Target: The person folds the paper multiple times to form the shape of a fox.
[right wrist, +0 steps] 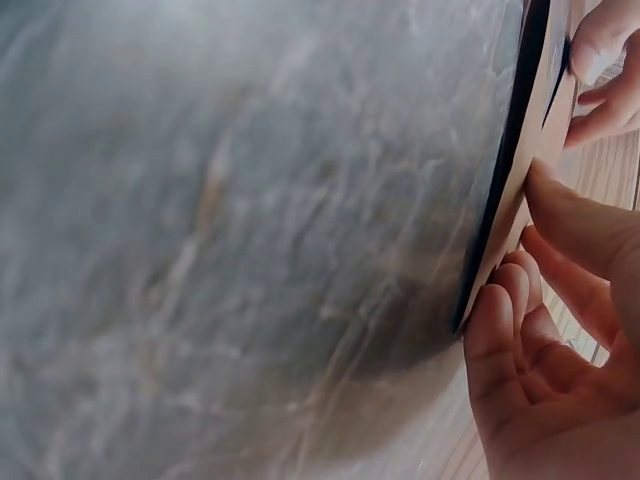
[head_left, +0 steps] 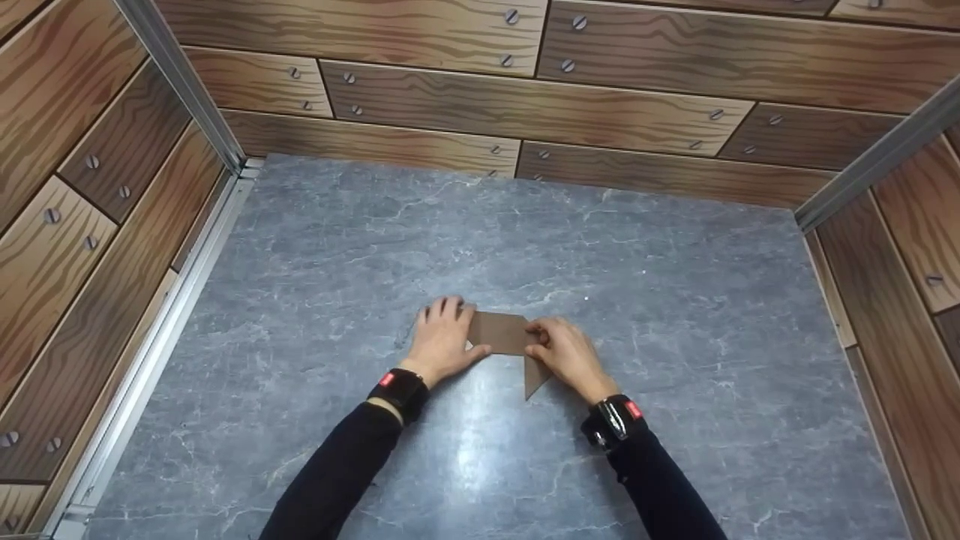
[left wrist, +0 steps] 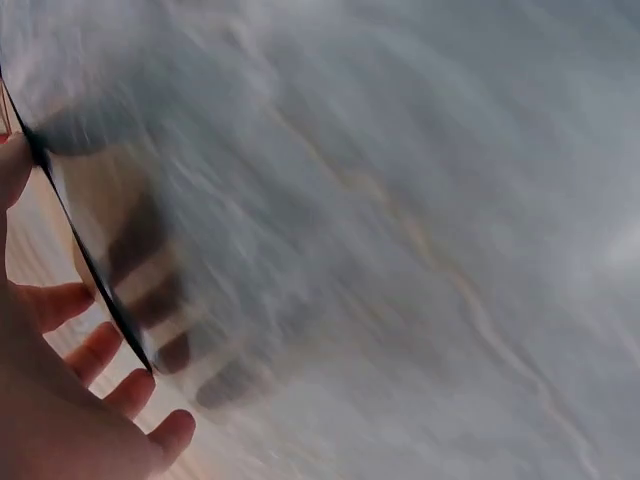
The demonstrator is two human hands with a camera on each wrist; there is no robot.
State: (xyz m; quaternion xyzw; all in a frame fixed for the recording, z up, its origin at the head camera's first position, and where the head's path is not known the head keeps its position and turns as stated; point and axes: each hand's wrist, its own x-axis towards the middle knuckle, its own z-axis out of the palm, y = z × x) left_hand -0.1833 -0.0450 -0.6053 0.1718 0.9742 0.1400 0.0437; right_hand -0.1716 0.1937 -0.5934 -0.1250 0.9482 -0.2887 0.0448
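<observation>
A folded piece of brown paper (head_left: 501,333) lies on the grey marbled tabletop, with a pointed triangular flap hanging out at its lower right. My left hand (head_left: 442,337) rests on the left end, fingers spread and thumb along the near edge. A small white patch shows beside that thumb. At the other end my right hand (head_left: 570,352) pinches the paper between thumb and curled fingers. Seen nearly edge-on in the right wrist view, the paper (right wrist: 515,200) runs between the fingertips. In the left wrist view, the fingers of the left hand (left wrist: 80,390) reach over the tabletop.
The tabletop (head_left: 450,232) stretches out around both hands. Wood-patterned panels (head_left: 540,97) wall it in at the back and on both sides. Metal rails (head_left: 150,300) run along the left edge and up the corners.
</observation>
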